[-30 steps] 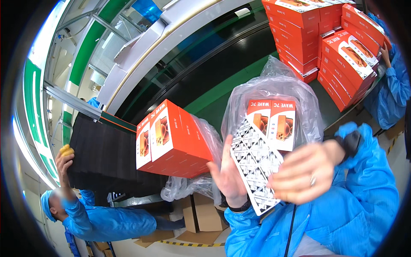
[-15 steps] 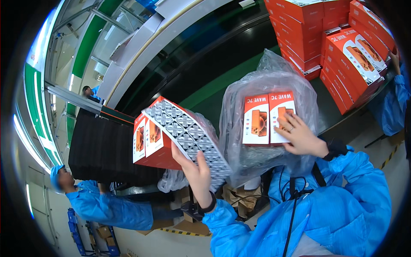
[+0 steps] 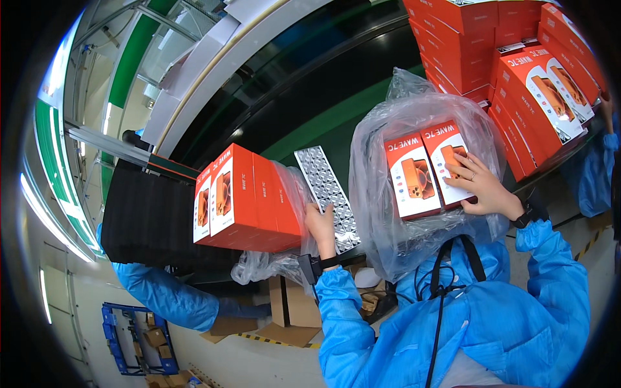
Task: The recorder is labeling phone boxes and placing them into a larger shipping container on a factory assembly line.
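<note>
My left hand (image 3: 321,227) grips the near end of a long silver piece with a raised-looking geometric pattern (image 3: 323,191), thumb on its face. What lies beneath that piece is hidden. To its left, red phone boxes (image 3: 259,200) lie in a row, partly inside a clear plastic bag (image 3: 294,187). My right hand (image 3: 482,187) rests open, fingers spread, on the right one of two red-and-white phone boxes (image 3: 414,181). These two stand side by side within another clear plastic bag (image 3: 365,161), its mouth open around them.
Tall stacks of red phone boxes (image 3: 453,58) stand at the back right. A dark conveyor belt (image 3: 310,71) runs behind the bags. Black stacked material (image 3: 155,220) is at the left. Another person's blue sleeve (image 3: 162,294) shows below it, beside an open carton (image 3: 294,310).
My left hand has drawn the silver-patterned piece away to the right and turned it steeper, uncovering the left row of boxes. My right hand stays on the bagged boxes, which appear tilted now.
</note>
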`<state>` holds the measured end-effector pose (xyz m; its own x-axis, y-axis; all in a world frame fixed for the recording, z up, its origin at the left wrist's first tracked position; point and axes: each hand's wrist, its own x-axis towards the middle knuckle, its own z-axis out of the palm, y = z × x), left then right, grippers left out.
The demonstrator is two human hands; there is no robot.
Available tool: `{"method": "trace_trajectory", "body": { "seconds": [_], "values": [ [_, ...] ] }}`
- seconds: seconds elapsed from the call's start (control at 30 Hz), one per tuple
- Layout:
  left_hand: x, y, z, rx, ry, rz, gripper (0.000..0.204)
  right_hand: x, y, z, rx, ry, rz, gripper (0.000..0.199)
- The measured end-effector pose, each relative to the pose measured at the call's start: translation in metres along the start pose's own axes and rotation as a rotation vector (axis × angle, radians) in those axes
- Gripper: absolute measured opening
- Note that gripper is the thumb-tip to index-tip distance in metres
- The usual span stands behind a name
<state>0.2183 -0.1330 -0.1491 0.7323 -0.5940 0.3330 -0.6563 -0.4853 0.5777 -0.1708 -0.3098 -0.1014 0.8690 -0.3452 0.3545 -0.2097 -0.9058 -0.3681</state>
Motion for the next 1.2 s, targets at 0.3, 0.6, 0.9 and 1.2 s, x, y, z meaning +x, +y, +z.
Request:
{"method": "trace_trajectory", "body": {
  "seconds": [0.3,0.6,0.9,1.2],
  "values": [
    [0.014,0.013,-0.013,0.284,-0.092,0.191,0.015,0.005,-0.008,0.008,-0.014,0.041,0.023,0.052],
    [0.0,0.092,-0.097,0.117,0.126,0.167,0.029,0.001,-0.008,0.005,0.013,0.036,0.027,0.051],
    [-0.092,0.161,-0.109,-0.292,-0.479,0.31,0.027,0.011,-0.061,-0.019,0.857,-0.066,0.157,0.073],
    [-0.138,0.18,-0.036,-0.301,-0.745,0.508,0.026,-0.032,-0.064,-0.019,1.099,0.384,0.51,0.014]
  ]
}}
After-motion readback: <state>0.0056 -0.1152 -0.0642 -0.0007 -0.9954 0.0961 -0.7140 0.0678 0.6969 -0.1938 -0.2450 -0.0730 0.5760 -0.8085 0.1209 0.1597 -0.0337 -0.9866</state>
